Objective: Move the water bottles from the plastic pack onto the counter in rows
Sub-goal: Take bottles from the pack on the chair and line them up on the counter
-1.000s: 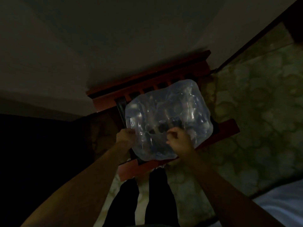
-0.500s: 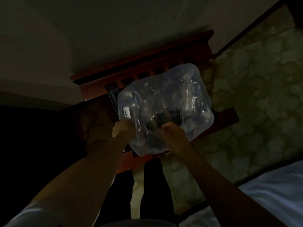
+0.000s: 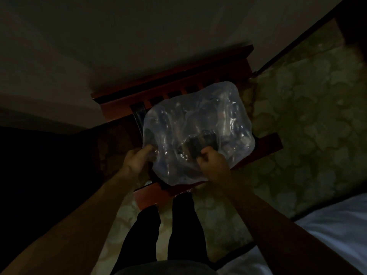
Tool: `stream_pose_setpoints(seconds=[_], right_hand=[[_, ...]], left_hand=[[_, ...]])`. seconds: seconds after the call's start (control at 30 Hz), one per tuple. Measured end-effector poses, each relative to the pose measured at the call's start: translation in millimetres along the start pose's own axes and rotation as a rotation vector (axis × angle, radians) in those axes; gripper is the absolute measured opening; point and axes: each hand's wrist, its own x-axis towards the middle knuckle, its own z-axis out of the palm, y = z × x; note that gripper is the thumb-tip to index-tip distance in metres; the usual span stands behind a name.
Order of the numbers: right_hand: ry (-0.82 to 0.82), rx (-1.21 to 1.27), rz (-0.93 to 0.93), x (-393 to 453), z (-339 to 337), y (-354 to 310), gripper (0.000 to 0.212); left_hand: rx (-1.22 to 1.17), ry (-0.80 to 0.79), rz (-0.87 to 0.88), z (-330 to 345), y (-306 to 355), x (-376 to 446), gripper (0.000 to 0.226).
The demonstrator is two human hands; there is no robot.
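Note:
A clear plastic pack (image 3: 198, 132) of water bottles lies on a dark red wooden chair (image 3: 170, 86) in a dim room. The bottles inside show only as faint shapes under the shiny wrap. My left hand (image 3: 137, 161) pinches the wrap at the pack's near left corner. My right hand (image 3: 213, 162) grips the torn plastic near a dark hole at the pack's near middle, fingers curled. The counter is not in view.
The chair stands against a pale wall (image 3: 139, 36), on a patterned floor (image 3: 307, 126). My dark-trousered legs (image 3: 164, 231) stand just in front of it. A white sheet (image 3: 327, 225) covers a bed at the lower right. The left side is black shadow.
Both hands have stayed on the pack's near edge, tugging the wrap. The hole by my right hand looks wider. The camera has shifted slightly.

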Motion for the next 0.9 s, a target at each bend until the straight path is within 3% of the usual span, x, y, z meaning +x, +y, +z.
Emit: stream_pose_setpoints(seconds=[0.17,0.37,0.53,0.67,0.73,0.9], right_hand=[[-0.102,-0.2,-0.015,21,-1,3,0.03],[-0.312,-0.575,-0.069,61,-6,-3,0.037],[-0.392,-0.919,-0.192,64,-5,-1,0.036],[-0.447,-0.955,-0.078,63,-7,-25,0.035],[-0.539,-1.149,-0.108,64,-10,-32,0.039],[-0.642,-1.542,-0.201,60,0,-25,0.032]], left_hand=[[0.009,0.151,0.03,-10,17,-16,0.029],[0.043,0.115,0.011,-33,32,-19,0.039],[0.133,0.06,0.076,-43,35,-19,0.044],[0.155,0.056,0.088,-49,30,-18,0.041],[0.14,0.051,0.084,-49,27,-19,0.042],[0.098,0.024,0.038,-44,26,-26,0.068]])
